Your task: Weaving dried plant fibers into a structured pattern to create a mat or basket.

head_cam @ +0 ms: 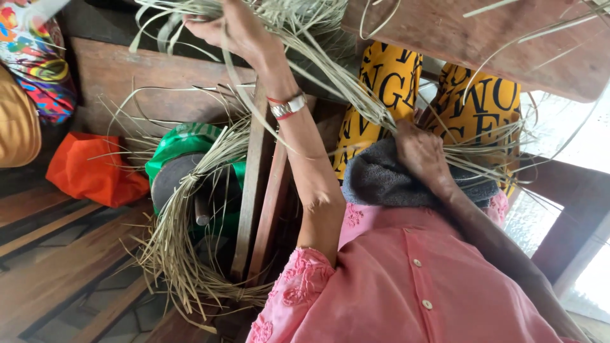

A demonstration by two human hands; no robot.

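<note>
- Head view: left hand (pixel 232 28) is raised, fingers closed round the far end of the dried grass strands (pixel 343 89), stretching them taut
- right hand (pixel 419 152) pins the same strands against a grey cloth (pixel 381 181) on the lap, so they stay aligned
- spare coiled bundle (pixel 184 235) lies near, by a green bag (pixel 181 143)

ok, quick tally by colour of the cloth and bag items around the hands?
Orange bag: 1
Green bag: 1
Grey cloth under the right hand: 1
Multicoloured cloth: 1
Total: 4
Left hand grips the grass strips, not counted.
</note>
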